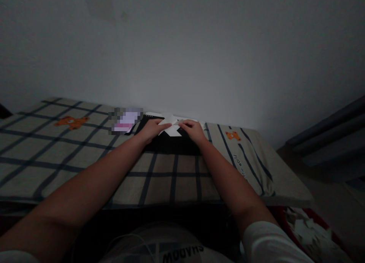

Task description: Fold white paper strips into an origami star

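Note:
A piece of folded white paper [173, 131] with several pointed flaps lies between my hands, over a black flat mat or board [171, 146]. My left hand [152, 130] holds the paper's left side, the thumb stretched across its top and the other fingers partly hidden behind it. At the right side, my right hand [194, 129] pinches a flap between thumb and forefinger, with the other fingers curled in. More white paper [152, 113] shows along the mat's far edge, partly covered by the folded piece and my hands.
The bed-like surface has a checked cloth [94, 137] with bear prints. A phone [127, 120], its screen lit and blurred out, lies left of the mat. A wall [182, 65] rises behind. Low at the right stands a red container [313, 213] full of white paper pieces [308, 230].

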Motion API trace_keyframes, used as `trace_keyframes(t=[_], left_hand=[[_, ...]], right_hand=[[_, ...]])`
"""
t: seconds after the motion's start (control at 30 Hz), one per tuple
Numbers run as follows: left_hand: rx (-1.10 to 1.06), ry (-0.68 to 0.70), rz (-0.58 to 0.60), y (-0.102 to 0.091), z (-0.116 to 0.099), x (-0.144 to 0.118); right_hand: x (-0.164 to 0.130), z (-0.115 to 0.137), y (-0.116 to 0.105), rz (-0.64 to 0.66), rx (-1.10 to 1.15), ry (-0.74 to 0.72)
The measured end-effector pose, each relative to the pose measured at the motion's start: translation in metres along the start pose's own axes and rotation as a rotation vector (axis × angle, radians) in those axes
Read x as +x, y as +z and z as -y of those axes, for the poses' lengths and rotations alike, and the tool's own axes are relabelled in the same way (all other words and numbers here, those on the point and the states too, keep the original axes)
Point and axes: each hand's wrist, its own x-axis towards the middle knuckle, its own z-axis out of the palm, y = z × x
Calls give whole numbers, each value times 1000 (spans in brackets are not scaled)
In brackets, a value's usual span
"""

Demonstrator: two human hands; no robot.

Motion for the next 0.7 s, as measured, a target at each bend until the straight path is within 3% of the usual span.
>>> trace_keyframes(t=[0.2, 0.47, 0.7], left_hand=[[34, 22, 51, 0, 1, 0], [183, 62, -56, 0, 5, 3], [201, 60, -86, -1, 4, 3]], right_hand=[[3, -3, 10, -112, 225, 212], [2, -6, 12, -77, 197, 210], [4, -6, 18, -101, 403, 310]])
